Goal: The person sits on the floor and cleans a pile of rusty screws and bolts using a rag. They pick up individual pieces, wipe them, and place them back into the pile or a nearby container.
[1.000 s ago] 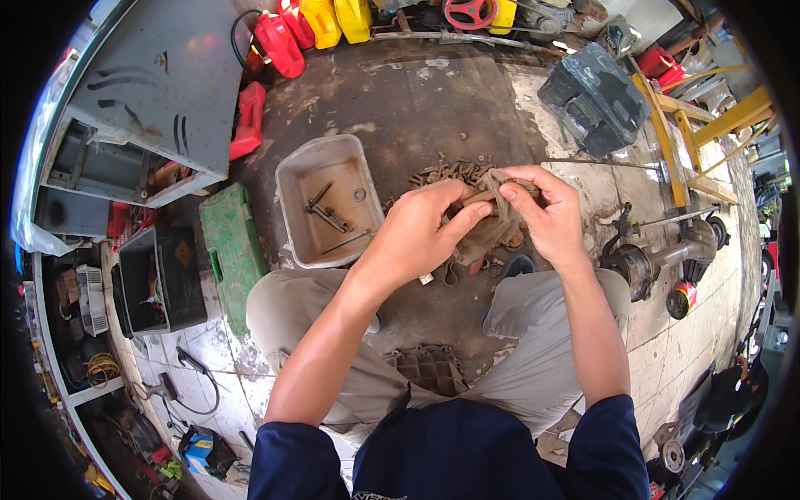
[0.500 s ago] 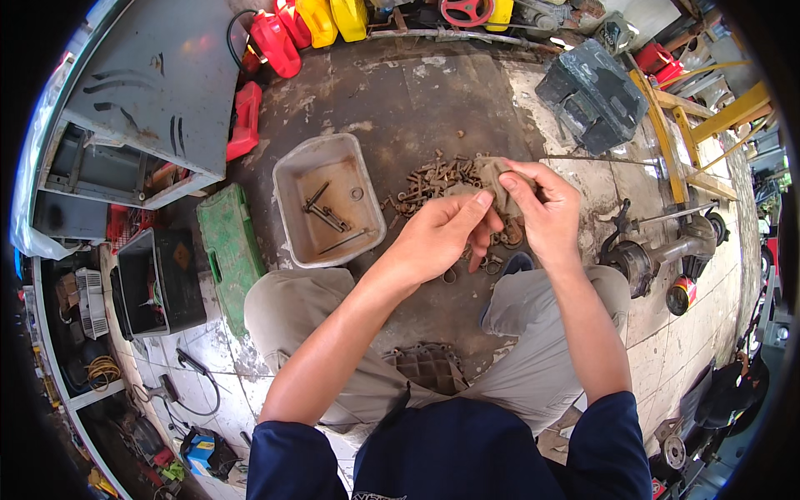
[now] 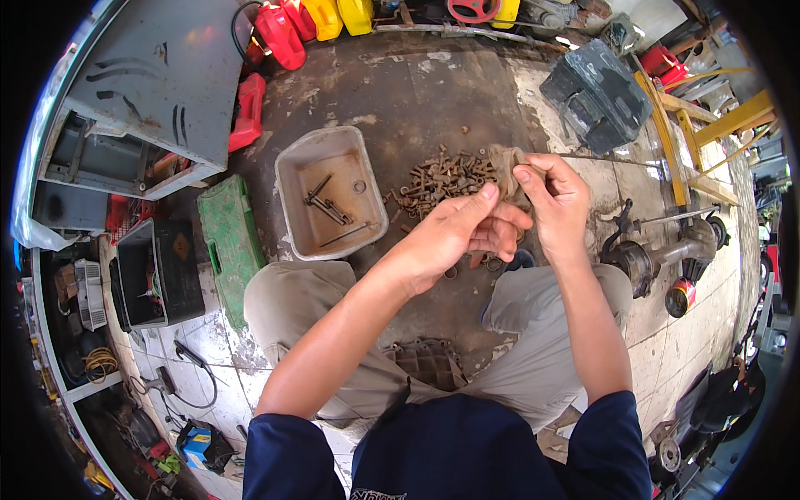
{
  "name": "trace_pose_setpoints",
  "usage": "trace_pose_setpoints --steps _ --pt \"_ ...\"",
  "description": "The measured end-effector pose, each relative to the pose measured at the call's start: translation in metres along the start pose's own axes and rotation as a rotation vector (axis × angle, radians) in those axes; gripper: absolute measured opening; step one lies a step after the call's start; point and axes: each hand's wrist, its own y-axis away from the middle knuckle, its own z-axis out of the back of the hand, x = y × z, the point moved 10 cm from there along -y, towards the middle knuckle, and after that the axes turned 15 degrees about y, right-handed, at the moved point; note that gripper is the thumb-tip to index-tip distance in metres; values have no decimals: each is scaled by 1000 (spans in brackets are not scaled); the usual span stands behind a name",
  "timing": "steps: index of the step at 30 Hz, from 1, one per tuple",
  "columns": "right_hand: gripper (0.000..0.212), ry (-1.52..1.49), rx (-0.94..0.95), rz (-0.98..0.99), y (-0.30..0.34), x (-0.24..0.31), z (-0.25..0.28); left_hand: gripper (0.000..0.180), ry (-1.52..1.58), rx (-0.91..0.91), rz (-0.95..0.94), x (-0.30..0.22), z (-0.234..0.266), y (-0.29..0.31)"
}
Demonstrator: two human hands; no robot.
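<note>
Shifted slightly rightward since the earlier frame: left hand (image 3: 457,229), right hand (image 3: 558,200), crumpled brown cloth rag (image 3: 505,163). Grey rectangular plastic tub (image 3: 343,157): left of both hands. Heaped rusty metal bolts (image 3: 442,177): just beyond left hand, dark stained floor (image 3: 408,92) farther out. Left hand: half-curled, thumb apart; hold cannot be told. Rag: trailing up-left from right hand, pinched in its fingers.

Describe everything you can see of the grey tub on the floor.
The tub is grey, roughly rectangular with rounded corners, and looks like plastic. Its open inside is stained brown. It stands upright on the floor, left of the pile of bolts. Inside lie dark bolt-like pieces, a slim rod and a small ring. The left hand and right hand are apart from it.
</note>
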Motion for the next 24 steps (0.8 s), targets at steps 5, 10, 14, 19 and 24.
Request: trace_pose_setpoints --steps 5,10,14,19,24 --pt "14 -161 23 -18 0 5 -7 54 -37 18 -53 -2 0 0" --pt "16 -94 -5 84 -1 5 -5 35 -719 -260 -244 -36 8 9" --pt "15 -79 -9 88 0 2 -10 32 -749 -298 -240 -34 11 10" --pt "13 -96 77 -4 -5 5 -12 31 -85 -139 -140 -17 15 5" --pt "12 -73 152 -64 -5 0 -16 31 -203 -178 -154 -18 16 6"
